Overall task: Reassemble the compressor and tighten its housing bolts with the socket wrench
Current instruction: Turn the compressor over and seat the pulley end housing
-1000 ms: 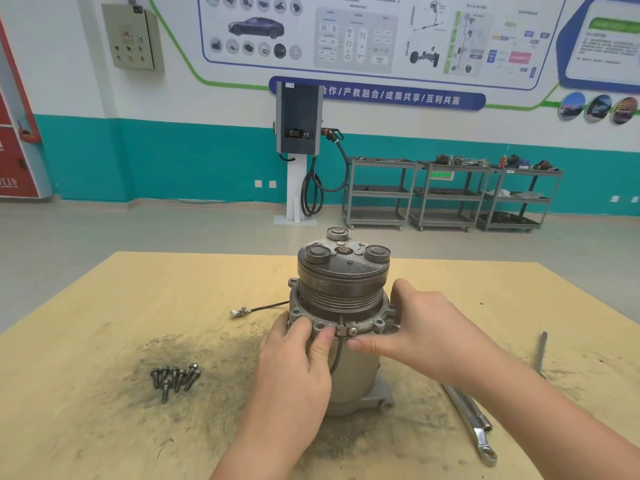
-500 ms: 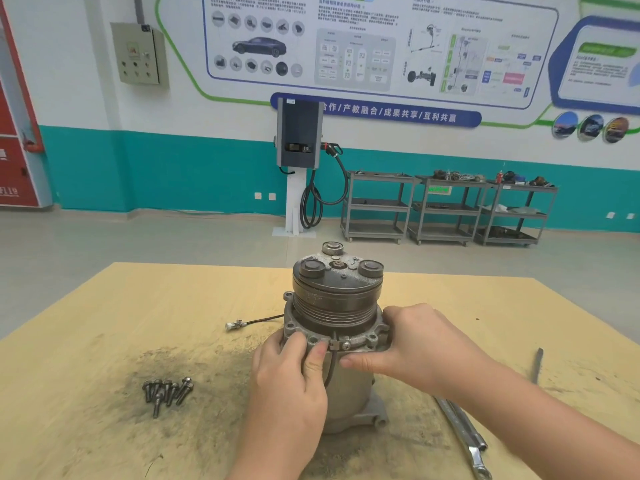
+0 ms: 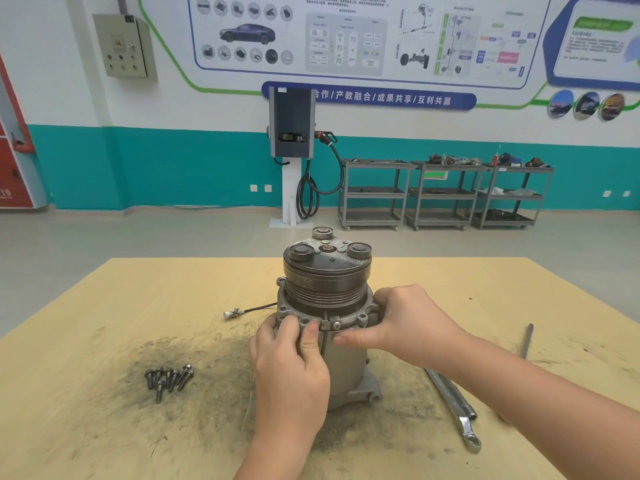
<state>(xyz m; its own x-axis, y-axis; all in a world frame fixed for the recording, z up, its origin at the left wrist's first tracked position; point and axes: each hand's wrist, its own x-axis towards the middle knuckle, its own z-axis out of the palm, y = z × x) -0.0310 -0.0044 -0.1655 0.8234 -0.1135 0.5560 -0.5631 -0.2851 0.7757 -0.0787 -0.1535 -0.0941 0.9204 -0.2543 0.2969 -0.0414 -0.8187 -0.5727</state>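
Both hands hold the grey metal compressor (image 3: 325, 317), which stands upright on the pale wooden worktop (image 3: 104, 306) with its dark ribbed pulley on top. The left hand (image 3: 291, 368) wraps around the near side of the grey body, and its thumb and fingers are curled up onto the flange ring (image 3: 349, 322) with the bolt holes. The right hand (image 3: 412, 323) grips the same flange from the right side; its fingers go around the rim and its thumb lies along the front, just under the ring. Between the two thumbs a small metal clip and a thin black cable sit on the flange.

To the left of the left hand, well apart from it, a small heap of dark steel bolts (image 3: 169, 377) lies on a patch of black dust on the worktop. Behind that hand a thin black wire with a white plug (image 3: 232, 313) comes out from the compressor to the left. Under the right forearm a long silver wrench (image 3: 457, 410) lies flat on the worktop, with its ring end toward the near edge. Farther right of the right arm there is a thin grey metal bar (image 3: 528, 337).

Beyond the worktop, a dark charging station (image 3: 292, 123) with a black cable and three grey metal shelf carts (image 3: 443, 192) stand at the wall.
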